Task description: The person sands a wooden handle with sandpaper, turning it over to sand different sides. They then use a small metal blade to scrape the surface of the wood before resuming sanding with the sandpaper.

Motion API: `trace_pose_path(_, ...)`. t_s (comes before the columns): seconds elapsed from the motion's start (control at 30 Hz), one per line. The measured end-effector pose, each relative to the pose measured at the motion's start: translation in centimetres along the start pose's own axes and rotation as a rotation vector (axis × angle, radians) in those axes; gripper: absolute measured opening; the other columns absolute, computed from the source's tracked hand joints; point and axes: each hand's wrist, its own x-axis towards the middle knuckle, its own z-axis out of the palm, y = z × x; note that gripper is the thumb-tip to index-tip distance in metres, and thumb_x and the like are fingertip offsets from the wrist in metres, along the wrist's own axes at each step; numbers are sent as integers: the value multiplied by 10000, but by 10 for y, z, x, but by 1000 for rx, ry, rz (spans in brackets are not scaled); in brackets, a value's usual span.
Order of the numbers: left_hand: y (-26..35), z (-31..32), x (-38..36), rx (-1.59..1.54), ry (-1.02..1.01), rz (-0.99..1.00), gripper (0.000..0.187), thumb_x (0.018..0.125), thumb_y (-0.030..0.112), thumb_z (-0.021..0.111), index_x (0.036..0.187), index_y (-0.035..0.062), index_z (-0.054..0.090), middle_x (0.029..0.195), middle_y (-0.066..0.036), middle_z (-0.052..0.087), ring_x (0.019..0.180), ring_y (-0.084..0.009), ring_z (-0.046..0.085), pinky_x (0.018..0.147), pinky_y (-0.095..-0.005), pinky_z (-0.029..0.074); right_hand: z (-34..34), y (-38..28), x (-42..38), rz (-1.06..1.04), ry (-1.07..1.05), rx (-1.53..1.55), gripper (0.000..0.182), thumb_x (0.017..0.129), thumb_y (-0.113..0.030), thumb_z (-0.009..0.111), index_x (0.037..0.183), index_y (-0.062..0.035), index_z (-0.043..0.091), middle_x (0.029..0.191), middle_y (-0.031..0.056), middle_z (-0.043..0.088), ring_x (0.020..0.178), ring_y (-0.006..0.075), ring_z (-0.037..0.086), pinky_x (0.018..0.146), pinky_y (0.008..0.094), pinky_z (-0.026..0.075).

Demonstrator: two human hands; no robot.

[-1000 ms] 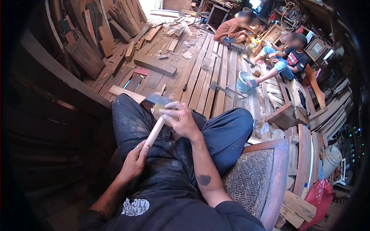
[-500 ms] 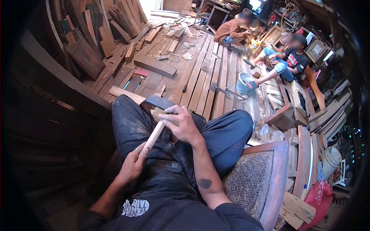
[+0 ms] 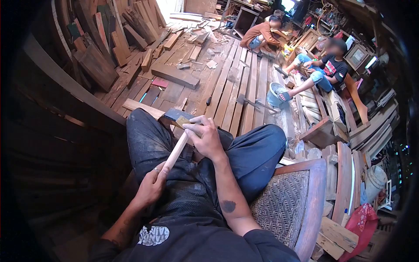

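My left hand [image 3: 151,182] is closed around the near end of a pale wooden stick [image 3: 176,151], which slants up and away over my lap. At the stick's far end, my right hand [image 3: 204,137] is closed with dusty fingers on a folded tan sheet that looks like sandpaper [image 3: 183,122]. My fingers partly hide both the sheet and the stick's tip. Just beyond it lies a dark flat block [image 3: 174,114] between my knees.
A woven-seat chair frame [image 3: 283,201] stands by my right knee. Planks [image 3: 174,76] and scraps litter the slatted floor. A hammer-like tool [image 3: 251,102] lies near a bucket [image 3: 276,94]. Two people [image 3: 334,65] sit or squat at the back right. Boards lean at the left.
My right hand has shifted slightly, and the tan sheet now sits farther up, beyond the stick's tip. My left hand keeps its place. The squatting person at the back has leaned forward.
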Motion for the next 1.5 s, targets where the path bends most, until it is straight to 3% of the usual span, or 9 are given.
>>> trace_pose_path(0.17,2,1,-1,19,0,22,487,1188,317,490,1528,-18,591,904,-2,581,809,-99,518,770,-281,464,-5,4,-5,-65,-106,88,230,961,-238,789,1163,-169,875,1243,70,735,1157,316,629,1064,444,500)
trace_pose_path(0.27,-2,1,0,17,13,24,485,1187,319,494,1525,-14,593,903,-1,581,809,-98,519,767,-282,464,-1,12,4,60,23,15,255,963,-220,794,1197,-160,872,1210,75,734,1146,300,629,1078,418,488)
trace_pose_path(0.4,-3,0,0,19,6,12,485,1185,319,497,1529,-8,593,902,1,581,807,-96,518,760,-286,464,-7,1,-2,-59,-68,19,250,961,-244,797,1184,-160,876,1195,78,728,1135,297,628,1074,415,488)
trace_pose_path(0.63,0,0,-1,40,7,21,474,1184,311,495,1518,-8,599,913,-8,588,826,-108,529,785,-294,473,13,0,6,10,68,-98,241,961,-232,792,1178,-171,876,1194,94,714,1135,306,611,1074,410,484)
trace_pose_path(0.97,2,0,-2,58,8,32,478,1182,307,497,1523,-15,593,918,-17,591,849,-106,538,808,-301,479,5,7,2,-40,61,-116,271,976,-187,762,1227,-164,859,1223,97,711,1126,316,598,1070,430,484)
trace_pose_path(1.1,-2,0,0,28,6,0,478,1181,311,502,1521,-10,598,903,-6,582,829,-104,528,789,-300,474,3,2,-6,-55,-14,51,243,982,-205,757,1197,-184,866,1263,94,698,1137,320,605,1070,444,488)
trace_pose_path(1.23,-1,1,0,35,11,13,473,1180,307,502,1517,-8,602,889,2,577,808,-105,523,766,-297,468,9,6,5,-41,62,-134,285,987,-189,752,1253,-193,853,1255,92,676,1154,308,588,1084,423,477)
trace_pose_path(1.43,1,1,0,36,15,-11,457,1177,286,502,1512,-9,603,903,-1,582,825,-108,533,786,-299,473,3,3,-1,-22,-13,12,287,982,-183,751,1249,-200,856,1245,94,681,1135,311,587,1076,419,478)
trace_pose_path(1.5,0,1,-1,36,14,-2,454,1177,281,502,1511,-9,604,909,-5,587,836,-109,539,800,-301,477,5,8,4,-13,54,-119,284,983,-183,754,1246,-205,858,1235,90,679,1127,303,583,1068,417,481)
